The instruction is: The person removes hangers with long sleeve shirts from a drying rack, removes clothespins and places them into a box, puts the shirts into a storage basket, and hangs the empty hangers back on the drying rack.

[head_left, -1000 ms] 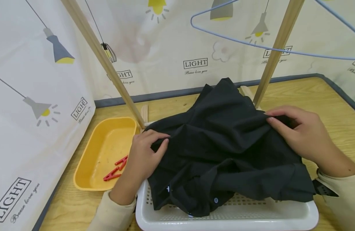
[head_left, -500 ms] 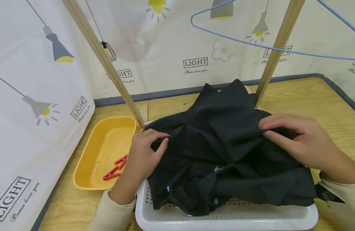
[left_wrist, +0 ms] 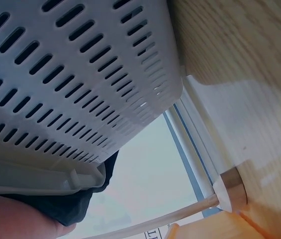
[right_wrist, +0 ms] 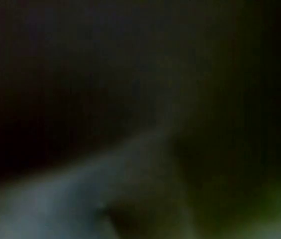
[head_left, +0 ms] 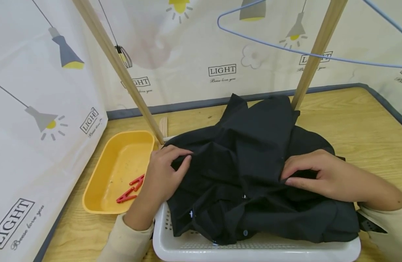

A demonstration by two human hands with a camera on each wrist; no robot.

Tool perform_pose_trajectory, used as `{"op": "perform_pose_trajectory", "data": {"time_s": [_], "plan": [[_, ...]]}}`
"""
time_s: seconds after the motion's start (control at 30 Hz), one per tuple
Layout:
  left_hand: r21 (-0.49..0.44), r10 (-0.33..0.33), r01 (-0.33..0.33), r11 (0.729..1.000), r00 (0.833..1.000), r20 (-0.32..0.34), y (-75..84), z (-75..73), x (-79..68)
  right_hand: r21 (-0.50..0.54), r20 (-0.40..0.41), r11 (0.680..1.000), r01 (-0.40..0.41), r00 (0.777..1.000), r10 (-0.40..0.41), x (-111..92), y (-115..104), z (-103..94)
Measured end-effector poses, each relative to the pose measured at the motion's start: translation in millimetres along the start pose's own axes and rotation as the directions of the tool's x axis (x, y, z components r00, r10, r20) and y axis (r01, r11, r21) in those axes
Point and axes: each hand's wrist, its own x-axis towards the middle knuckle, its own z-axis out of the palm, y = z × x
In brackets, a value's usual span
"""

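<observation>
A crumpled black shirt (head_left: 217, 160) with a pale button showing lies heaped over the white basket (head_left: 273, 253), covering most of it. At the shirt's left side my left hand (head_left: 166, 174) pinches the cloth between thumb and fingers. My right hand (head_left: 322, 174) pinches another fold of it at the right, above the basket. In the left wrist view the slotted wall of the basket (left_wrist: 80, 64) fills the upper left, with part of the left hand (left_wrist: 16, 221) and a dark edge of cloth below. The right wrist view is too dark and blurred to make out.
Left of the basket stands a yellow tub (head_left: 117, 163) with red clothes pegs (head_left: 126, 196) in it. Two wooden posts (head_left: 119, 71) rise behind the shirt. A blue hanger (head_left: 269, 44) hangs at upper right. A printed cloth backdrop (head_left: 188, 54) borders the wooden table (head_left: 361, 120).
My right hand has moved down and to the left with its fold, drawing the shirt's upper part over toward the front. The left hand has stayed in place.
</observation>
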Motion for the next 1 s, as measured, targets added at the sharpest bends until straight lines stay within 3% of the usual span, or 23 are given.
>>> {"op": "perform_pose_trajectory", "data": {"time_s": [0.1, 0.23, 0.47, 0.63, 0.73, 0.87, 1.0], "plan": [[-0.003, 0.004, -0.004, 1.000, 1.000, -0.004, -0.4, 0.0, -0.1, -0.033, 0.052, 0.997, -0.069, 0.996, 0.071, -1.8, 1.2, 1.1], [-0.006, 0.013, -0.013, 1.000, 1.000, -0.010, -1.0, -0.3, 0.2, -0.109, 0.058, 0.978, -0.179, 0.981, 0.186, -2.9, 1.3, 1.7], [-0.007, 0.000, 0.000, 1.000, 1.000, 0.003, -0.3, 0.4, 0.2, -0.184, 0.037, 0.950, -0.252, 0.964, 0.263, -2.7, 1.0, 5.7], [-0.007, -0.010, 0.010, 1.000, 1.000, 0.009, -0.4, 0.5, 0.3, -0.176, 0.052, 0.955, -0.238, 0.967, 0.251, -2.2, 1.3, 6.3], [-0.007, -0.012, 0.012, 1.000, 1.000, 0.013, -0.9, 1.3, 0.0, -0.174, 0.019, 0.960, -0.221, 0.974, 0.228, -2.0, 1.5, 6.0], [-0.008, -0.013, 0.013, 1.000, 1.000, 0.013, -1.4, 1.7, -0.9, -0.203, -0.090, 0.970, -0.136, 0.989, 0.120, 0.4, 4.0, 6.5], [-0.009, -0.009, 0.009, 1.000, 1.000, 0.012, -1.9, 1.7, -0.6, -0.265, -0.209, 0.961, -0.073, 0.978, 0.017, 3.6, 6.7, 6.1]]}}
